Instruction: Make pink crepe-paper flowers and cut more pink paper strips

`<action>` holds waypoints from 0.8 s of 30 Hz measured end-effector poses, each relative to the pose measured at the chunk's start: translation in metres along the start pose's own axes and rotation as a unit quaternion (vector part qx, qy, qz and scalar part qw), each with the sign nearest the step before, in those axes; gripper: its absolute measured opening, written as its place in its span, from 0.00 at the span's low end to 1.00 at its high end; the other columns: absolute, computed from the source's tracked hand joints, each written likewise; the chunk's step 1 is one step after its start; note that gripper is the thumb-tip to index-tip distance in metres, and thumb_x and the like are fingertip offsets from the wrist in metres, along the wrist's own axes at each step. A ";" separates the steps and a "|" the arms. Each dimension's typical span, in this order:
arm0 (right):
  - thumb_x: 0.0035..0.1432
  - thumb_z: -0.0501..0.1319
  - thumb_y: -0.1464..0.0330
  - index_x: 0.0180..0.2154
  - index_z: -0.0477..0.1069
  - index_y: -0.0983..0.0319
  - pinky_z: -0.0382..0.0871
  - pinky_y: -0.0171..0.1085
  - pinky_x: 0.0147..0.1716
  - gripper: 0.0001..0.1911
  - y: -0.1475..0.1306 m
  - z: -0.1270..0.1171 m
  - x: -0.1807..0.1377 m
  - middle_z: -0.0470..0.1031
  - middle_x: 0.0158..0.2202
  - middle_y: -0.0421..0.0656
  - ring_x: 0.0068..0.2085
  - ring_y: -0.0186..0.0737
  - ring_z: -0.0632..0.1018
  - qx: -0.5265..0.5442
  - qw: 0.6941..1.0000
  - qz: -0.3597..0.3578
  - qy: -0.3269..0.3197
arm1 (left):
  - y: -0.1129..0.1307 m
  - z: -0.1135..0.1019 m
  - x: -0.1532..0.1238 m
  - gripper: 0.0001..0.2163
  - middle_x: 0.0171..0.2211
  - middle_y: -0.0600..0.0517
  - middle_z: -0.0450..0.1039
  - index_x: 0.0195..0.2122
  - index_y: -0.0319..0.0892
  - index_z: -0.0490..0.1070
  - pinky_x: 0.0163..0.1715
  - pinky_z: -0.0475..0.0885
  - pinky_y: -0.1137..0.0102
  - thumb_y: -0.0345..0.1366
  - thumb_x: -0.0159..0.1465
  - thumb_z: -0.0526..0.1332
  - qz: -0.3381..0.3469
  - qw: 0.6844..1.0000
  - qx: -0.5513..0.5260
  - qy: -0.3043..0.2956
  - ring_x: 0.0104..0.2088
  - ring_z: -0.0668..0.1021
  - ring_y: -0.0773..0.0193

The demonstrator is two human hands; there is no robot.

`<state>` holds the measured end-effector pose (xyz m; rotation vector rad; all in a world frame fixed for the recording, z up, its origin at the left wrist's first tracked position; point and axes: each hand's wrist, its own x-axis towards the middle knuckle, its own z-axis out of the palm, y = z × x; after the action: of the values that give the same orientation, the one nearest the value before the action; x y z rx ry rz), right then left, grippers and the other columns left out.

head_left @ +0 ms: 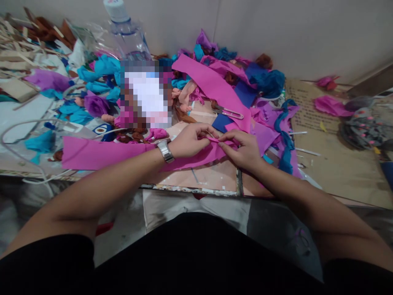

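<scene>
The strip (101, 153) lies along the near edge of the board (196, 176), running left from the hands, which meet on its right end, left hand (190, 141) just beside right hand (242, 149). Behind them lie scissors (229, 111), and scraps (264, 78) are heaped farther back against the wall (276, 24). A bottle (127, 35) stands back left, with sticks (18, 45) left of it. Cardboard (331, 172) lies to the right.

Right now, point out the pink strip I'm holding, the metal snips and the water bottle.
pink strip (92, 153), head view, flat stretch near its left end.
metal snips (226, 111), head view, silver handle arm.
water bottle (126, 32), head view, clear shoulder below the cap.
</scene>
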<state>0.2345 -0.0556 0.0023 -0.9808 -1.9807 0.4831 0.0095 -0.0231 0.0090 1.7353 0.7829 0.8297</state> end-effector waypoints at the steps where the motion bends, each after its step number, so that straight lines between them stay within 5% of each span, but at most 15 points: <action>1: 0.62 0.68 0.72 0.39 0.81 0.57 0.76 0.38 0.37 0.05 0.000 0.000 0.000 0.85 0.38 0.41 0.37 0.40 0.83 -0.002 1.000 -0.005 0.001 | 0.001 0.000 0.000 0.13 0.42 0.48 0.84 0.42 0.38 0.79 0.41 0.77 0.71 0.26 0.58 0.60 -0.003 1.000 -0.008 -0.004 0.39 0.83 0.65; 7: 0.63 0.68 0.68 0.41 0.81 0.55 0.78 0.43 0.41 0.04 0.001 -0.001 -0.001 0.86 0.39 0.43 0.39 0.44 0.84 -0.004 1.000 -0.005 -0.012 | 0.002 0.003 -0.001 0.10 0.36 0.48 0.82 0.41 0.38 0.78 0.35 0.74 0.72 0.40 0.64 0.68 0.004 1.000 0.001 0.022 0.32 0.79 0.67; 24: 0.64 0.69 0.67 0.40 0.82 0.55 0.74 0.43 0.38 0.03 0.000 -0.001 -0.001 0.86 0.37 0.42 0.35 0.43 0.82 -0.032 0.999 0.009 -0.017 | 0.005 0.004 -0.005 0.10 0.40 0.47 0.83 0.43 0.39 0.79 0.41 0.77 0.69 0.41 0.68 0.66 0.049 0.996 0.074 0.029 0.38 0.82 0.63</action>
<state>0.2357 -0.0562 0.0020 -1.0374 -2.0309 0.4520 0.0106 -0.0310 0.0121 1.9009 0.8214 0.9105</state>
